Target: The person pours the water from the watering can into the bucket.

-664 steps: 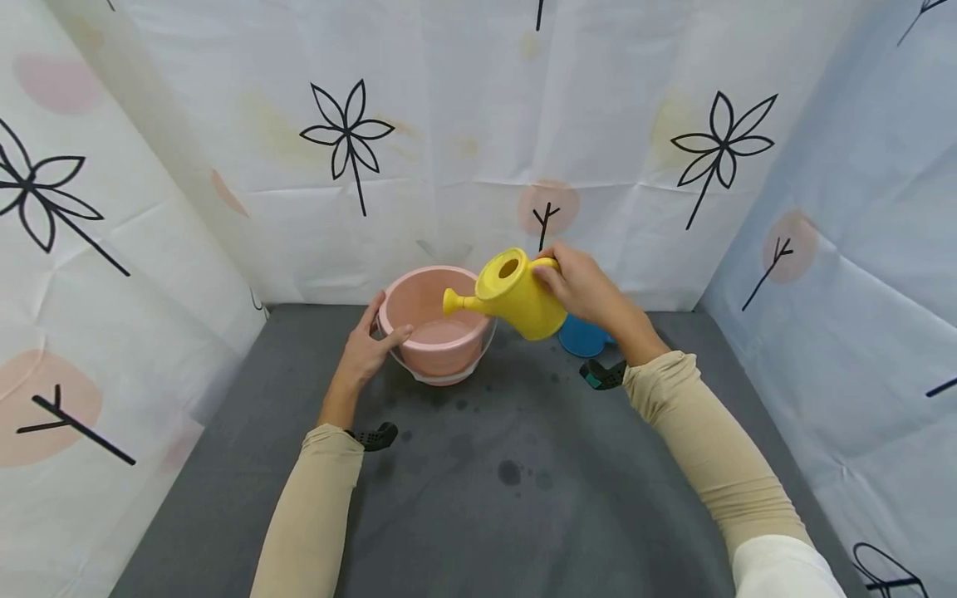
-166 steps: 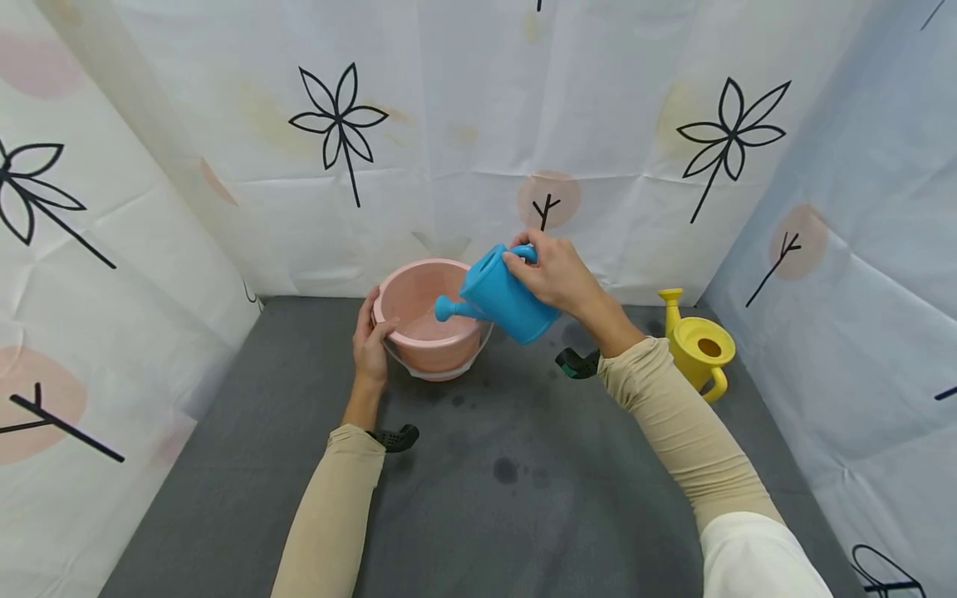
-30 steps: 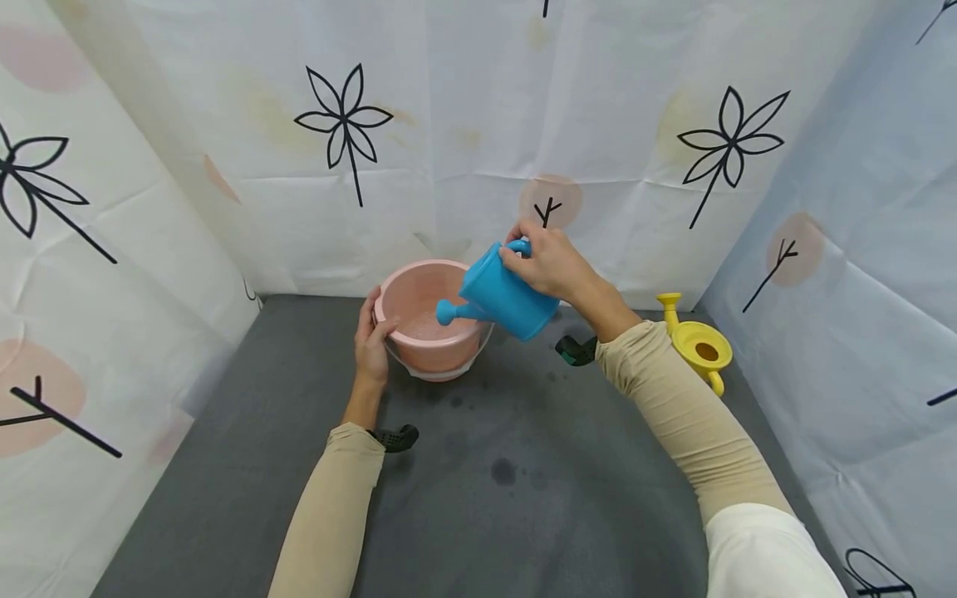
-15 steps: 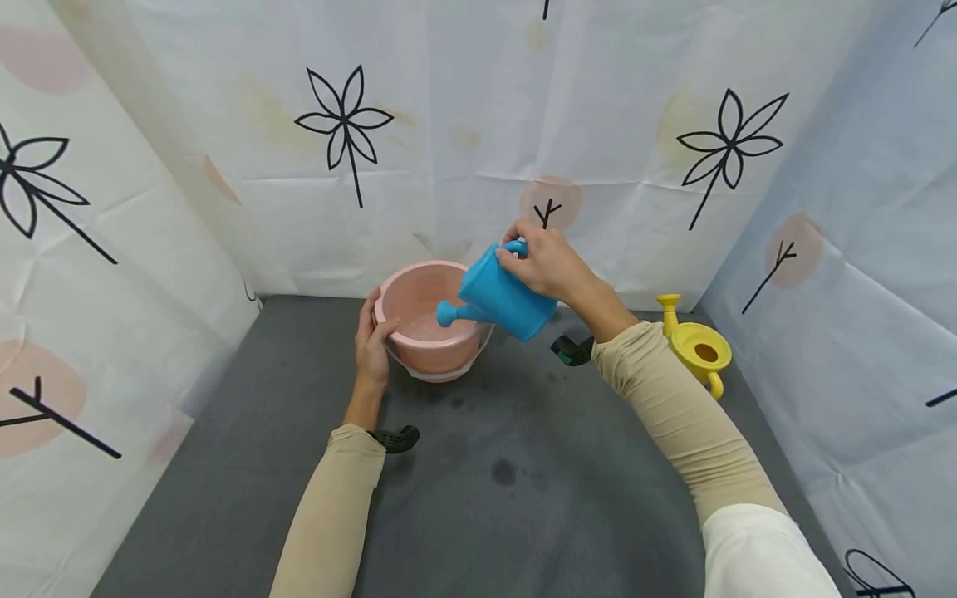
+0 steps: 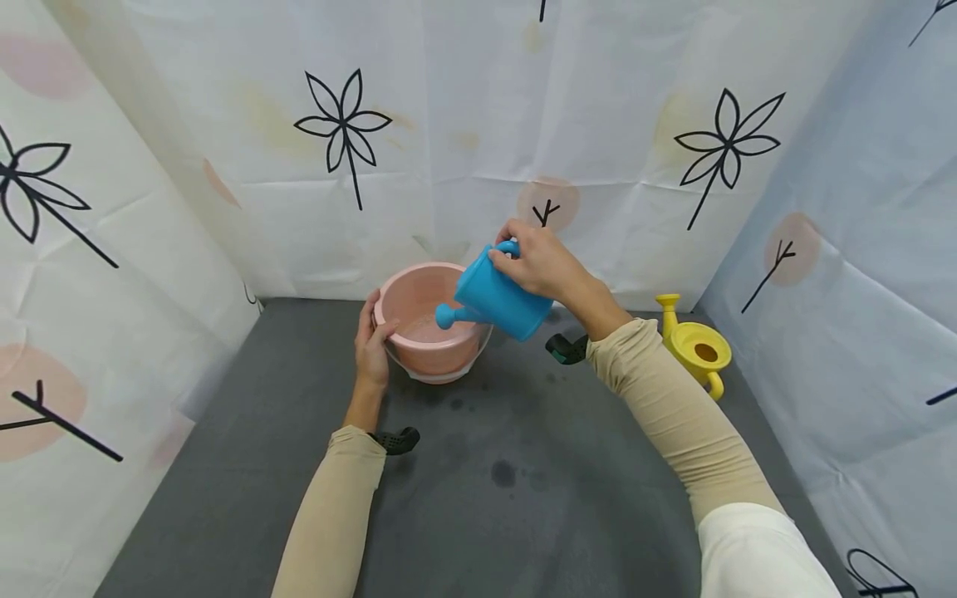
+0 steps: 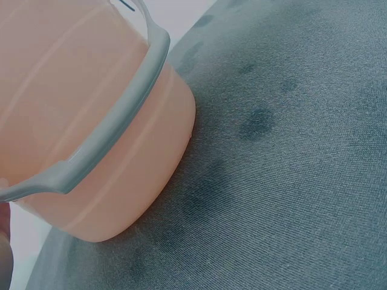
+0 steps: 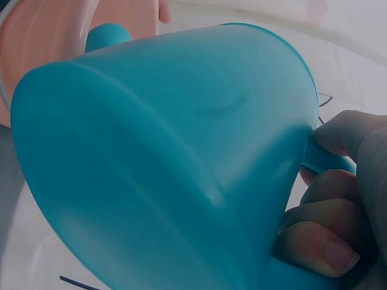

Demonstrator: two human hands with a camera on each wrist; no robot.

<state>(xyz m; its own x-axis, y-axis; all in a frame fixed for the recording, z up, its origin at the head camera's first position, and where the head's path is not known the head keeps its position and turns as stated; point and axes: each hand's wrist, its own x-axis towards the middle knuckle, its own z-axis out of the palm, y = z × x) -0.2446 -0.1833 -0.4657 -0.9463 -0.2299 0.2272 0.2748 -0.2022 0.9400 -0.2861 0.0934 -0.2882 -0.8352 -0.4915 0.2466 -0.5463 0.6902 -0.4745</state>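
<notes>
My right hand [image 5: 540, 262] grips the handle of a blue watering can [image 5: 504, 295], its fingers curled round it in the right wrist view. The can is tilted toward the left, its round spout head over the opening of a pink bucket [image 5: 434, 359]. My left hand [image 5: 370, 345] holds the bucket by its left rim, thumb at the near edge and fingers along the outer side. The bucket's white handle [image 6: 115, 124] hangs down against its front. In the left wrist view the bucket stands on dark grey cloth, and only a sliver of the hand shows.
A yellow watering can [image 5: 699, 347] stands upright at the right, beyond my right forearm. Dark wet spots mark the grey tabletop [image 5: 478, 515]. White printed sheets [image 5: 463, 100] enclose the back and both sides.
Earlier my right hand held the yellow can over the bucket; that can now stands at the right and the blue one is in my hand. Lately the blue can has shifted slightly left.
</notes>
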